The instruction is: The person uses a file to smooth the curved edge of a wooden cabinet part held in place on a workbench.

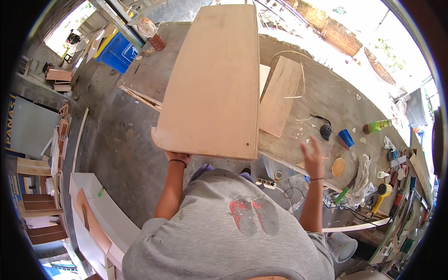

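Observation:
A large pale plywood panel (212, 84), wide at my end and narrower at the far end, lies over the workbench (179, 39) and juts past its near edge. My left hand (178, 157) grips the panel from below at its near left corner; its fingers are mostly hidden under the wood. A small rounded wooden part (161, 141) sticks out beside that corner. Raised to the right of the panel, my right hand (313, 158) is empty, with fingers apart. A thinner wooden board (281, 95) rests on the bench right of the panel.
Right of my right hand are a tape measure (325, 131), a blue cup (346, 138), a bottle (377, 126) and a round wooden disc (338, 167). A yellow-handled tool (381, 197) and cables lie further right. A power strip (266, 184) is below the bench edge. White panels (105, 205) stand at left.

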`<state>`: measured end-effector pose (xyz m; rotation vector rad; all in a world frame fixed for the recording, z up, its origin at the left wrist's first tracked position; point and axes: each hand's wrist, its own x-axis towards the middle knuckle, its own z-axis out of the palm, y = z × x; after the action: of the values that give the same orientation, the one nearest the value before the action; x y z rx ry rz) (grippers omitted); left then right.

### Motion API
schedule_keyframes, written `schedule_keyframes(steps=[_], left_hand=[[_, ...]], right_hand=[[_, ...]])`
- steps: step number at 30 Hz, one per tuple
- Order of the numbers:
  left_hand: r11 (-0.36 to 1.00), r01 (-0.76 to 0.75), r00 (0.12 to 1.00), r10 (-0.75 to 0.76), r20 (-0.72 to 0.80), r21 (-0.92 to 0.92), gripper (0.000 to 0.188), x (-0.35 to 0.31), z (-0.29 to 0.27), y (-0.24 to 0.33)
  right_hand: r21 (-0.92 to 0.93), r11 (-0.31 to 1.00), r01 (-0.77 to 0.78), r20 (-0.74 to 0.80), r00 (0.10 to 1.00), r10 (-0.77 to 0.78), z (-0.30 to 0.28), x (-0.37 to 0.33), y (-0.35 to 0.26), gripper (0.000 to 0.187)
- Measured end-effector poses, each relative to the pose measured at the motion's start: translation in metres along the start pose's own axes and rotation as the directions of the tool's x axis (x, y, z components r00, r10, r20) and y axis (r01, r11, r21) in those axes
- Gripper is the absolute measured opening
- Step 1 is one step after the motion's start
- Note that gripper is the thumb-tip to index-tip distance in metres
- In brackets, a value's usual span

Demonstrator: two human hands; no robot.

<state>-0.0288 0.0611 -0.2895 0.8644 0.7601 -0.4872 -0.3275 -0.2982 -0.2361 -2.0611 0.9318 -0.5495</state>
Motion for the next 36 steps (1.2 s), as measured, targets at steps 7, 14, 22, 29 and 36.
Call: schedule_keyframes(steps=[7, 14, 22, 29, 36], left_hand=[[0.991, -0.030, 0.999, 0.029, 0.016, 0.129, 0.052, 0.016, -0.001, 0.035], [0.989, -0.130, 0.943, 0.103, 0.316, 0.066, 0.057, 0.034, 0.008, 0.082], [0.963, -0.268, 0.817, 0.231, 0.529, -0.006, 0.061, 0.077, 0.041, 0.193], [0.866, -0.490, 0.736, 0.350, 0.580, 0.099, 0.057, 0.061, 0.109, 0.270], [0.792, -0.553, 0.678, 0.250, 0.692, 0.256, 0.062, 0.027, 0.158, 0.303]], right_hand=[[0.630, 0.700, -0.336, 0.504, 0.863, -0.039, 0.117, -0.004, -0.109, 0.082], [0.638, 0.734, -0.232, 0.501, 0.849, -0.167, 0.157, -0.019, -0.143, 0.092], [0.668, 0.565, -0.485, 0.628, 0.775, -0.077, 0.217, -0.019, -0.176, 0.076], [0.626, 0.483, -0.612, 0.712, 0.701, -0.034, 0.273, -0.014, -0.195, 0.078], [0.712, 0.248, -0.657, 0.696, 0.706, -0.128, 0.324, -0.010, -0.207, 0.081]])
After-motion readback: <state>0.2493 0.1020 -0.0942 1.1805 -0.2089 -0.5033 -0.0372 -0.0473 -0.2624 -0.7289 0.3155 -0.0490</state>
